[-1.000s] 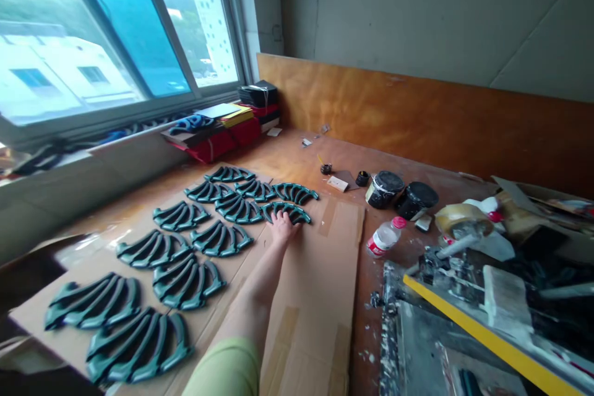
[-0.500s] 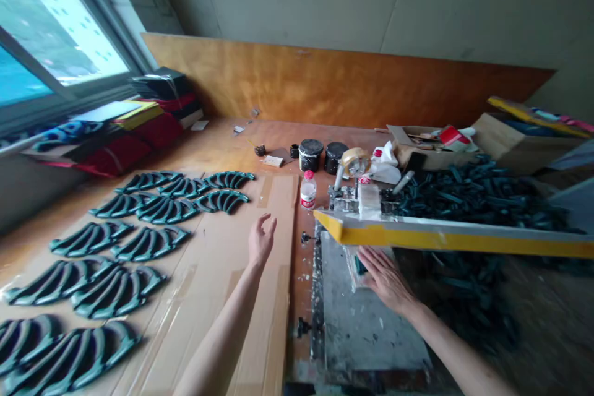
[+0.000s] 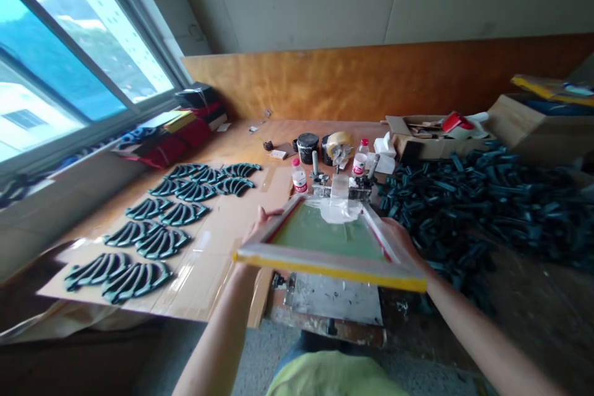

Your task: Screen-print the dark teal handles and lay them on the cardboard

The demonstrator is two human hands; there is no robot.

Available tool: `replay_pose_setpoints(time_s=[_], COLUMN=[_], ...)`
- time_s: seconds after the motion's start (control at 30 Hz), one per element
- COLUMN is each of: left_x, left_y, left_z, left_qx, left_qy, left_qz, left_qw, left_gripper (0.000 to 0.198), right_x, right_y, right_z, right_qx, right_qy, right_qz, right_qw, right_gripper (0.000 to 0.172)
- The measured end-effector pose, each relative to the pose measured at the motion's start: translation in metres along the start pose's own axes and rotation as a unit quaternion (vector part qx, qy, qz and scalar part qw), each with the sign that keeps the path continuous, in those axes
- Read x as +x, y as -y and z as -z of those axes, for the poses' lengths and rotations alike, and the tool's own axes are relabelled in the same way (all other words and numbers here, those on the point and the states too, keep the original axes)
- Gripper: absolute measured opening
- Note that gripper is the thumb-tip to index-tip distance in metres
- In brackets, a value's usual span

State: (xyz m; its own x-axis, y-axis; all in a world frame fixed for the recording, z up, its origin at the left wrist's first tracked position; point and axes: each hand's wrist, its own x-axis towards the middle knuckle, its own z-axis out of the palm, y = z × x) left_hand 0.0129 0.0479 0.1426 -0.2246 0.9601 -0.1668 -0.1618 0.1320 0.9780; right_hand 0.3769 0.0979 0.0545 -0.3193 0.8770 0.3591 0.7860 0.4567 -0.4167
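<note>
A screen printing frame with a yellow front edge slopes over the grey base plate; white ink lies at the far end of its green mesh. My left hand is closed on the left side of the frame, thumb up. On the opposite side, my right hand grips the frame, most of its fingers hidden by the rim. At the back, a metal hinge clamp holds the frame. Whatever rests on the plate beneath the mesh is out of sight.
Dark green fan-shaped parts lie in rows on cardboard to the left. A heap of dark green pieces covers the right side. Bottles, black tubs and a tape roll stand behind the clamp.
The frame has come down from edge-on to a slope, showing its mesh. My right hand has left the plate for the frame's right side; my left hand has moved from above the cardboard to its left side.
</note>
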Motion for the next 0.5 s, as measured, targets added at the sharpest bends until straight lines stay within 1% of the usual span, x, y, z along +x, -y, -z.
replay_pose_setpoints(time_s=[0.07,0.1,0.17,0.23,0.27,0.37,0.43,0.5], left_x=[-0.015,-0.021,-0.027,-0.027,-0.026,-0.022,-0.02,-0.02], left_y=[0.026,0.04,0.069,0.095,0.106,0.13,0.137,0.14], left_z=[0.016,0.023,0.03,0.032,0.032,0.033,0.035,0.038], left_qx=[0.048,0.063,0.074,0.085,0.095,0.101,0.088,0.078], left_qy=[0.021,0.035,0.056,0.054,0.048,0.047,0.059,0.072], left_qz=[0.084,0.11,0.126,0.121,0.117,0.104,0.101,0.108], left_qw=[0.995,0.991,0.988,0.988,0.987,0.988,0.989,0.989], left_gripper=[0.06,0.062,0.073,0.085,0.088,0.09,0.089,0.086], right_x=[0.021,0.032,0.056,0.077,0.086,0.103,0.103,0.09], right_y=[0.002,0.008,0.026,0.044,0.051,0.064,0.067,0.069], right_z=[0.004,0.003,-0.002,-0.012,-0.017,-0.031,-0.036,-0.038], right_qx=[0.013,0.012,-0.014,-0.066,-0.089,-0.127,-0.138,-0.144], right_qy=[-0.035,-0.049,-0.051,-0.016,0.01,0.111,0.165,0.18], right_qz=[-0.008,-0.005,0.017,0.035,0.034,-0.005,-0.031,-0.016], right_qw=[0.999,0.999,0.998,0.997,0.995,0.986,0.976,0.973], right_gripper=[0.032,0.033,0.042,0.048,0.046,0.027,0.015,0.01])
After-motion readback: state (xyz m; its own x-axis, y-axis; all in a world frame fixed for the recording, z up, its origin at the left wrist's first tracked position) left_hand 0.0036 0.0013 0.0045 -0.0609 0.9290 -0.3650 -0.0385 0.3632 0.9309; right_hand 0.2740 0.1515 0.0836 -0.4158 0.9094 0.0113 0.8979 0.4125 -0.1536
